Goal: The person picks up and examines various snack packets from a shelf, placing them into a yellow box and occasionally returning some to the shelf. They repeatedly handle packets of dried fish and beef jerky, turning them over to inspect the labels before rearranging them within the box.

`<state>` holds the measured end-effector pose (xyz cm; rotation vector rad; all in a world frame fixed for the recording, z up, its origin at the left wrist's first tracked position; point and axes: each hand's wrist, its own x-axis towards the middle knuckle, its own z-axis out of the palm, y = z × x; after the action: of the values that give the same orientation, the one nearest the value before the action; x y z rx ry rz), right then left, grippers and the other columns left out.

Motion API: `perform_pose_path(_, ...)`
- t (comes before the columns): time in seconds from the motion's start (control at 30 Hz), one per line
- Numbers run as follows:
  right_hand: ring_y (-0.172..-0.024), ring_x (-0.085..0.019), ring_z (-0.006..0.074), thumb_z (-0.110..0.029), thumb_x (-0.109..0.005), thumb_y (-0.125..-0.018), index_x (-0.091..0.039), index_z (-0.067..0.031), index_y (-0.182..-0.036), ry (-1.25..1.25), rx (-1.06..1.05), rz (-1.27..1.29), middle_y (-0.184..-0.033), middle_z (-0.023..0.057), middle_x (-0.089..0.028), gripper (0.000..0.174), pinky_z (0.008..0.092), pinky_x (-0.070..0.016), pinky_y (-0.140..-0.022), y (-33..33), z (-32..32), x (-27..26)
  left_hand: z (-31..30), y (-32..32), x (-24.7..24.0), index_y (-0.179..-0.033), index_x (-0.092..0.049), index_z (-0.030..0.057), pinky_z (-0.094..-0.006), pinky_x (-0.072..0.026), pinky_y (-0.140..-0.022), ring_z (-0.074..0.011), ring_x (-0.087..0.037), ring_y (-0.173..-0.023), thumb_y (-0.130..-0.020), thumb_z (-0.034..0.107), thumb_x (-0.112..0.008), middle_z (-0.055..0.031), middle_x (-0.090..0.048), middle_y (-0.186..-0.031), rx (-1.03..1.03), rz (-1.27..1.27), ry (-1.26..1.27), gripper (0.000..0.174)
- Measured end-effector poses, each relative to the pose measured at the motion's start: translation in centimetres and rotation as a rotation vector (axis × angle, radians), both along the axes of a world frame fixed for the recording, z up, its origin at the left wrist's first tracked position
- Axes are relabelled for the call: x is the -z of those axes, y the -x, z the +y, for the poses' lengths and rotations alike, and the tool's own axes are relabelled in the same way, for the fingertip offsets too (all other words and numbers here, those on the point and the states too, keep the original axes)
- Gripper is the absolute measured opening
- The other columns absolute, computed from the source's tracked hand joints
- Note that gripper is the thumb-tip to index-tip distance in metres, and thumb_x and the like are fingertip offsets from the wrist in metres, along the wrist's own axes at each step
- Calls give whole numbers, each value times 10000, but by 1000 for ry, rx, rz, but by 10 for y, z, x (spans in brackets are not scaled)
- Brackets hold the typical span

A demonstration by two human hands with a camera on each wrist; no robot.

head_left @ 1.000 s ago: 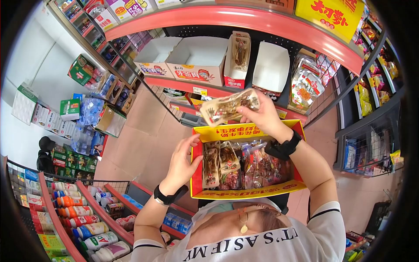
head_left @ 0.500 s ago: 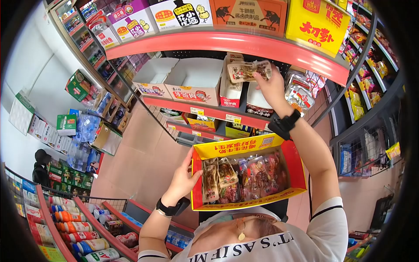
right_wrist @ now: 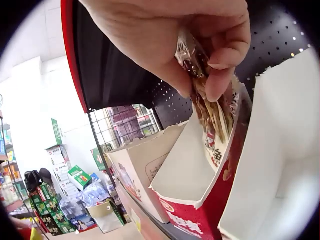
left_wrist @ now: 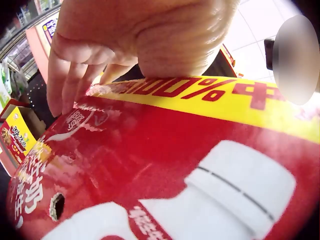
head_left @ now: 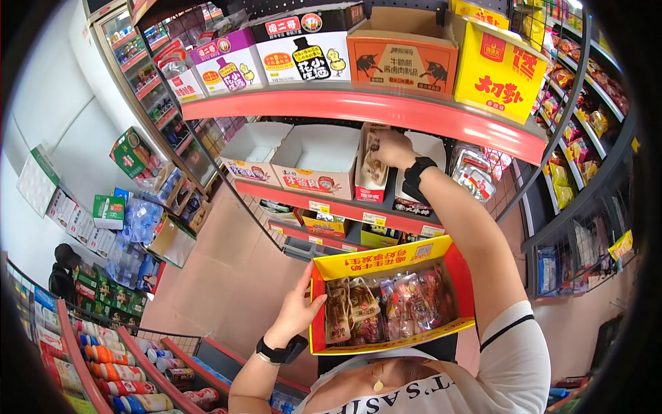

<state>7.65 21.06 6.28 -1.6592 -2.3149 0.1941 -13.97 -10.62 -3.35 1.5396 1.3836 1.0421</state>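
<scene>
My right hand (right_wrist: 200,45) pinches a clear snack pouch (right_wrist: 212,120) with brown strips inside, between thumb and fingers. The pouch's lower end is inside a narrow white-and-red display box (right_wrist: 187,165) on the middle shelf. In the head view, the hand partly covers this pouch. My left hand (head_left: 298,310) grips the left wall of a red-and-yellow carton (head_left: 383,257), thumb at the rim and fingers along the outside. Inside the carton are brown snack pouches (head_left: 338,314) at the left and reddish packets (head_left: 414,297) beside them.
White open boxes (head_left: 314,155) stand left of the narrow one; another white box (right_wrist: 280,160) is right of it. Silver packs (head_left: 472,172) lie farther right. Above runs a red shelf edge (head_left: 358,107) with cartons on it. A bottle rack (head_left: 121,366) stands lower left.
My right hand has carried the pouch from above the carton up to the shelf, then down into the narrow display box. The left hand stays at the carton's left wall.
</scene>
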Motion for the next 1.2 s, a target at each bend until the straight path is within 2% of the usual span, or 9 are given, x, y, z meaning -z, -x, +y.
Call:
perform_pose_path(0.13, -1082, -533, 308, -237, -764, -644, -467, -36, -1212, 110, -56, -10, -1181, 175, -546, 671, 350, -441, -894, 8, 7, -5, 1, -1, -2, -1434, -183, 108, -333, -409, -948, -253, -529, -1127, -812, 1, -591, -181, -485, -1279, 5, -17, 14, 751)
perform_pose_path(0.37, -1106, -512, 333, -154, -758, -636, -399, -28, -1277, -250, -117, -92, -1187, 210, -525, 746, 383, -425, -923, 9, 25, 12, 4, 3, 6, -1436, -159, 104, -340, -404, -955, -290, -476, -1184, -817, -2, -586, -203, -425, -1313, 33, -14, 89, 761)
perform_pose_path(0.47, -1112, -502, 340, -109, -675, -703, -431, -35, -1247, -292, -102, -17, -1188, 212, -523, 601, 396, -423, -923, 6, 20, 15, 5, 3, 5, -1436, -157, 99, -337, -405, -951, -289, -480, -1180, -816, -2, -588, -204, -426, -1314, 39, 11, 61, 762)
perform_pose_path(0.53, -1014, -547, 340, -76, -392, -876, -457, 0, -1168, -285, -119, 107, -1117, 200, -538, 309, 400, -462, -827, 4, 3, 3, 4, 0, -2, -1434, -159, 91, -330, -404, -948, -283, -484, -1179, -817, -2, -588, -204, -426, -1319, 25, 67, 8, 757)
perform_pose_path(0.67, -873, -583, 362, -53, -545, -744, -497, 12, -1066, -555, -167, 150, -985, 205, -576, 332, 427, -477, -741, -3, -28, 0, 3, 0, 2, -1441, -157, 86, -291, -424, -929, -192, -427, -1200, -834, -59, -558, -111, -310, -1423, 42, -16, 68, 741)
perform_pose_path(0.83, -702, -616, 295, -130, -634, -741, -595, -49, -861, -70, -387, 383, -726, 124, -624, 150, 364, -471, -626, -3, -128, -17, 1, -5, -4, -1442, -157, 100, -290, -430, -905, -178, -505, -1119, -833, -53, -542, -122, -430, -1335, -4, -96, 119, 736)
perform_pose_path(1.03, -741, -612, 334, -256, -698, -710, -628, -70, -824, 376, -751, -111, -726, 137, -625, 229, 424, -477, -667, -3, -221, 17, 0, -8, -9, -1444, -148, 109, -295, -427, -915, -175, -505, -1115, -834, -69, -525, -124, -417, -1347, 9, -35, 102, 739)
perform_pose_path(1.13, -930, -587, 333, -194, -745, -645, -509, -110, -1173, 368, -917, -134, -1046, 180, -578, 585, 427, -478, -736, -3, -239, 69, -2, -11, -14, -1445, -144, 113, -298, -431, -912, -177, -507, -1108, -836, -73, -517, -128, -412, -1350, 12, -27, 101, 738)
perform_pose_path(1.2, -1144, -461, 367, -169, -764, -627, -327, -170, -1355, 301, -908, -201, -1302, 215, -393, 850, 457, -457, -828, -2, -251, 104, -4, -15, -16, -1436, -174, 71, -289, -403, -944, -165, -460, -1165, -834, -74, -523, -123, -394, -1363, -8, -60, 108, 711)
